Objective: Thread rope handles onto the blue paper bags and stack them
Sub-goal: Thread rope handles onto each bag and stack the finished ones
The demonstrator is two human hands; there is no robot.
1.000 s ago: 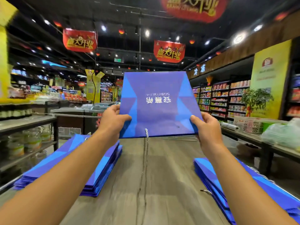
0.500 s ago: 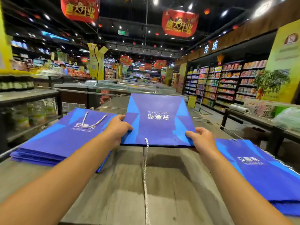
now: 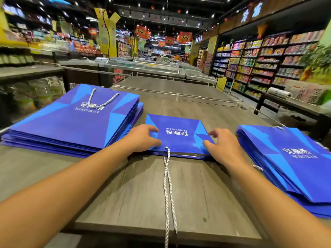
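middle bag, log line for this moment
middle bag: flat on table | left hand, right hand: on its near corners | rope: trailing toward viewer

Blue bag (image 3: 177,135) lowered from upright to flat on table (image 3: 143,194); rope (image 3: 168,185) now trails across it.

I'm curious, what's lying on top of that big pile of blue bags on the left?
A white twisted rope handle lies on the left stack of blue paper bags; lower bags' handles are covered.
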